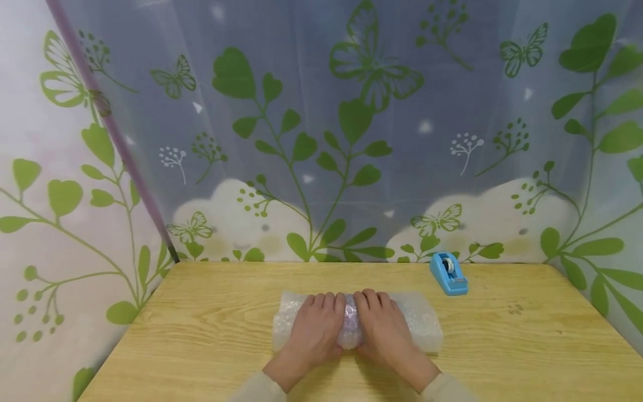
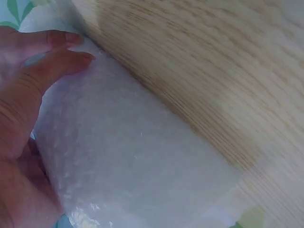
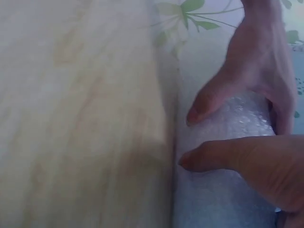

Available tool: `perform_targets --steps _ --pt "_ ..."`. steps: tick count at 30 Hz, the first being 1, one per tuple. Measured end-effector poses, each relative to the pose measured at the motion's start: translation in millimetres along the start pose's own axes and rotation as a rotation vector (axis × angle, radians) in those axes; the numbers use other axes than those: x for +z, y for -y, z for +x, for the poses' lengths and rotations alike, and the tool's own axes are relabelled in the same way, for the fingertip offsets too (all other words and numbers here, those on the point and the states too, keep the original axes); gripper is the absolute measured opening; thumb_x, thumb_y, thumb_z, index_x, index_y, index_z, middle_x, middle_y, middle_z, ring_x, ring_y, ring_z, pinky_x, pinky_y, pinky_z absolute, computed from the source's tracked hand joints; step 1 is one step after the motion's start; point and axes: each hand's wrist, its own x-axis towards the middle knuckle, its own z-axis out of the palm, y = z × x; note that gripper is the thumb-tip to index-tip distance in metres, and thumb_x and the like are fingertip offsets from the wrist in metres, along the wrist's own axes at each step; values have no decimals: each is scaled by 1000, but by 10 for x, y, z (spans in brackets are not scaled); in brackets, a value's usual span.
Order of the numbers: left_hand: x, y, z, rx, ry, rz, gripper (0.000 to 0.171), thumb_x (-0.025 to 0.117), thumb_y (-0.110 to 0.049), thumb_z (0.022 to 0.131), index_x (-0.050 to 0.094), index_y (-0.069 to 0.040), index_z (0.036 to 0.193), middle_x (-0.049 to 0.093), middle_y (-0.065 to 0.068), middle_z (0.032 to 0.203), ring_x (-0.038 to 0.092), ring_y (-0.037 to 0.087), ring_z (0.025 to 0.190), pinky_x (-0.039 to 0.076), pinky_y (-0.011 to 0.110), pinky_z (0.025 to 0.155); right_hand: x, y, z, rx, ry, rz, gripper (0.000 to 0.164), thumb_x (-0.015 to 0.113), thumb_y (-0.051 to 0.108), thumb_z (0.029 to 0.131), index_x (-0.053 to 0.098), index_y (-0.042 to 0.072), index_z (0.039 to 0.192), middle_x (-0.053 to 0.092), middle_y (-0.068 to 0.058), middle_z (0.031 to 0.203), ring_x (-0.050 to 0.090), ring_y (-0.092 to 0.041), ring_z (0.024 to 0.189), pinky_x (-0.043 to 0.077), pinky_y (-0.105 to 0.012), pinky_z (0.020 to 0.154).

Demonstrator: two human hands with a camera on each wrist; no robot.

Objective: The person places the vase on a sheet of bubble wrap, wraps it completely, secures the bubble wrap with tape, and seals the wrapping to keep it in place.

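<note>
A roll of bubble wrap (image 1: 351, 321) lies crosswise near the front of the wooden table, with a purplish tint showing through its middle. My left hand (image 1: 318, 329) grips it just left of the middle, fingers over the top and thumb on the near side. On the other side of the middle, my right hand (image 1: 384, 326) holds it the same way. The right wrist view shows both thumbs close together on the bubble wrap (image 3: 213, 199). In the left wrist view the wrap (image 2: 128, 142) widens toward its loose, flattened end. Whatever lies inside is hidden by the layers.
A blue tape dispenser (image 1: 449, 274) with a small roll of tape stands at the back right of the wooden table (image 1: 211, 312). Behind the table hangs a curtain (image 1: 281, 139) printed with leaves and butterflies, close along the back edge and both sides.
</note>
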Motion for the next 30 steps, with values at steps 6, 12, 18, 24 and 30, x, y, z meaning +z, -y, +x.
perform_targets --steps 6,12,18,24,30 --pt "-147 61 -14 13 163 -154 76 80 -61 55 56 -7 103 58 2 85 59 18 79 49 31 70 -211 -65 38 -88 153 105 73 83 45 60 55 6 114 56 -9 106 54 -29 92 49 -44 76" --pt "-352 112 26 40 401 -351 65 82 -57 55 55 -13 95 54 -5 77 55 12 68 48 27 62 -418 -143 58 -117 460 305 74 84 49 57 56 13 115 55 4 100 52 -17 86 49 -37 73" --pt "-411 107 16 51 424 -364 70 82 -58 55 53 -15 102 56 -6 79 56 10 70 48 30 65 -456 -171 82 -99 543 358 73 84 52 58 56 15 114 53 8 95 51 -13 82 49 -35 71" --pt "-431 49 -52 57 246 -166 78 79 -66 50 58 -15 106 57 -1 96 54 20 93 44 39 86 -434 -158 120 -88 552 334 72 84 51 58 56 15 114 53 7 94 51 -13 81 49 -35 70" --pt "-511 -59 -87 94 138 24 75 82 -62 53 59 -14 106 53 -1 94 50 17 92 44 32 83 -402 -141 146 -63 564 319 72 83 53 58 56 15 112 52 6 93 51 -14 80 49 -36 70"
